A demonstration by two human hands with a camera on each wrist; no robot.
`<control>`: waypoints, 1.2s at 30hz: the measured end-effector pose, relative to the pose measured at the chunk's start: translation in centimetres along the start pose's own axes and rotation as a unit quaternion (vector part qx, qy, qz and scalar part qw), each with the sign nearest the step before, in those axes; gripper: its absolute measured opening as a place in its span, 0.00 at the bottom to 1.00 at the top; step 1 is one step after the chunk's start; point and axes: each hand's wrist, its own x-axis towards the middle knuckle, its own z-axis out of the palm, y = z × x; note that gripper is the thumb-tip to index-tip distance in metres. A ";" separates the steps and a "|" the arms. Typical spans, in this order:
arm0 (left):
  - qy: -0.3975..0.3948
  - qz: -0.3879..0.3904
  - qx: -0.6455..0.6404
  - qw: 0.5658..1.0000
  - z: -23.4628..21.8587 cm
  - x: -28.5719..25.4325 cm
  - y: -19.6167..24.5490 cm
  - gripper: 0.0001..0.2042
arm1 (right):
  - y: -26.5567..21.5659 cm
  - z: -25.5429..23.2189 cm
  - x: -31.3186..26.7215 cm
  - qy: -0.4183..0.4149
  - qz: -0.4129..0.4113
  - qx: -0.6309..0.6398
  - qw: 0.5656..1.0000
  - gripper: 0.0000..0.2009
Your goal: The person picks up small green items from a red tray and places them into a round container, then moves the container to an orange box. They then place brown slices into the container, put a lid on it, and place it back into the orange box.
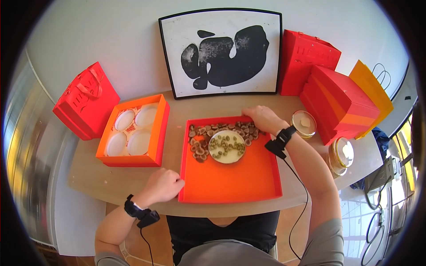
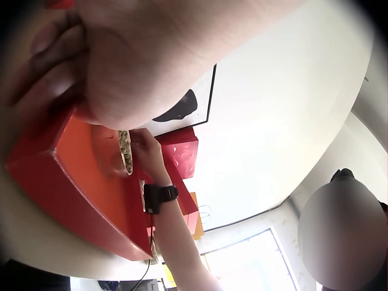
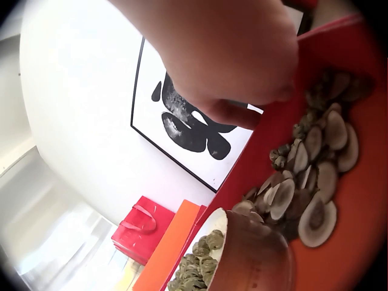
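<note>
A shallow red box with an orange floor [image 1: 230, 181] lies on the table. My left hand [image 1: 164, 185] has its fingers curled on the box's left wall near the front corner; its fingers are partly hidden in the left wrist view. At the back right corner, my right hand [image 1: 262, 118] grips the top of the back wall, thumb and fingers bent over it. Inside the box, a round container [image 3: 257, 257] holds green pieces [image 1: 227, 142], with brown, pale-rimmed slices [image 3: 316, 219] lying around its back and left side.
An orange box [image 1: 156, 146] with several round white lids stands left, beside a red bag [image 1: 84, 104]. A framed black-and-white picture [image 1: 222, 53] leans behind. Red bags [image 1: 306, 57], a yellow bag [image 1: 370, 95] and lidded jars [image 1: 304, 124] stand right. Cables run from both wrists.
</note>
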 end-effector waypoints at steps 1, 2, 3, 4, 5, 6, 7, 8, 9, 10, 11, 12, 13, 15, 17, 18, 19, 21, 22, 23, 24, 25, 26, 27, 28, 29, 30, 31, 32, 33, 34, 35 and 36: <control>0.003 0.000 -0.002 1.000 0.2 -0.3 0.0 0.16 | -0.3 0.1 -0.1 -0.005 0.000 0.012 1.000 0.15; -0.012 -0.010 -0.006 1.000 0.2 -0.7 0.2 0.17 | -0.3 0.4 -0.2 -0.013 -0.005 0.010 1.000 0.14; -0.027 -0.020 -0.010 0.999 0.3 -0.9 0.3 0.17 | -0.4 0.6 -0.3 -0.013 -0.007 0.008 1.000 0.14; -0.028 -0.008 0.001 1.000 0.5 -1.0 0.2 0.17 | -0.5 0.7 -0.5 -0.007 -0.002 0.024 1.000 0.15; -0.026 -0.007 -0.001 1.000 0.4 -0.9 0.2 0.17 | -0.6 0.8 -0.7 -0.002 0.003 0.040 0.999 0.16; -0.041 -0.015 0.007 0.999 0.2 -1.0 0.4 0.18 | -0.6 1.0 -0.8 -0.002 0.003 0.038 0.999 0.16; -0.056 -0.022 0.016 0.998 -0.1 -0.9 0.5 0.19 | -0.7 1.0 -0.9 0.004 0.004 0.045 0.999 0.18; -0.054 -0.020 0.016 0.998 -0.6 -0.9 0.7 0.19 | -0.7 1.0 -0.9 0.010 0.006 0.053 0.999 0.20; -0.030 -0.013 0.042 0.999 -1.2 -0.7 0.9 0.21 | -0.9 1.1 -1.1 0.012 0.007 0.049 0.999 0.20; -0.006 -0.006 0.066 0.998 -1.7 -0.3 1.0 0.23 | -2.0 0.3 -1.3 0.095 -0.005 0.090 0.991 0.22; -0.004 -0.003 0.065 0.998 -2.0 0.6 1.0 0.23 | -3.0 -0.2 -1.4 0.177 -0.017 0.130 0.975 0.23; 0.049 0.021 0.005 0.999 -2.3 1.8 1.0 0.23 | -3.6 -0.5 -1.3 0.197 0.004 0.185 0.963 0.20; 0.103 0.046 -0.055 0.992 -2.6 3.2 0.9 0.23 | -4.0 -0.4 -1.4 0.200 0.003 0.179 0.963 0.20; 0.083 0.060 -0.221 0.970 -2.3 6.9 1.0 0.20 | -4.7 0.1 -1.7 0.098 0.137 0.421 0.891 0.13; 0.032 0.036 -0.432 0.900 -2.1 10.4 1.8 0.19 | -5.0 1.4 -1.7 0.069 0.165 0.465 0.867 0.11; 0.035 0.040 -0.431 0.901 -1.6 12.1 1.7 0.19 | -5.2 2.0 -1.6 0.077 0.170 0.497 0.848 0.10; 0.035 0.052 -0.438 0.897 -0.8 13.7 1.5 0.17 | -5.4 2.7 -1.7 0.084 0.176 0.529 0.826 0.09; 0.035 0.068 -0.443 0.893 0.5 16.4 0.9 0.16 | -5.6 3.0 -2.1 0.090 0.195 0.515 0.830 0.09; 0.081 0.081 -0.398 0.910 1.8 17.2 0.4 0.15 | -5.9 2.5 -2.3 0.125 0.189 0.417 0.880 0.09; 0.125 0.093 -0.352 0.923 2.4 17.5 0.3 0.13 | -6.0 2.4 -2.6 0.157 0.183 0.313 0.918 0.09; 0.141 0.082 -0.300 0.940 2.8 17.6 0.0 0.10 | -5.9 2.7 -2.8 0.186 0.159 0.245 0.938 0.08; 0.136 0.083 -0.303 0.940 3.0 17.5 -0.1 0.10 | -5.9 3.0 -3.0 0.183 0.163 0.244 0.938 0.08; 0.160 0.097 -0.294 0.937 3.3 17.6 -0.2 0.10 | -6.0 3.1 -3.1 0.176 0.159 0.196 0.951 0.08; 0.184 0.109 -0.287 0.934 3.4 17.5 -0.1 0.09 | -6.2 3.1 -3.2 0.166 0.153 0.147 0.963 0.08; 0.179 0.102 -0.281 0.937 3.1 17.3 0.1 0.09 | -6.4 3.0 -3.2 0.142 0.155 0.131 0.969 0.08; 0.179 0.099 -0.287 0.936 3.0 17.3 0.2 0.09 | -6.4 2.9 -3.0 0.135 0.154 0.129 0.970 0.08; 0.176 0.117 -0.256 0.943 3.0 17.3 0.2 0.09 | -6.4 2.8 -2.9 0.142 0.142 0.116 0.973 0.08; 0.174 0.135 -0.223 0.950 2.9 17.3 0.2 0.10 | -6.4 2.8 -2.8 0.149 0.130 0.104 0.975 0.08; 0.172 0.132 -0.225 0.950 2.8 17.1 0.3 0.10 | -6.5 2.8 -2.7 0.145 0.130 0.105 0.975 0.08; 0.163 0.128 -0.217 0.954 2.8 17.0 0.5 0.10 | -6.6 2.8 -2.7 0.127 0.135 0.104 0.977 0.09; 0.154 0.125 -0.209 0.958 2.8 17.0 0.6 0.11 | -6.6 2.9 -2.7 0.110 0.140 0.103 0.979 0.10; 0.152 0.122 -0.209 0.958 2.9 17.0 0.6 0.11 | -6.4 3.1 -2.7 0.108 0.141 0.106 0.978 0.10; 0.145 0.119 -0.199 0.962 3.1 17.0 0.6 0.11 | -6.2 3.2 -2.8 0.107 0.130 0.109 0.980 0.11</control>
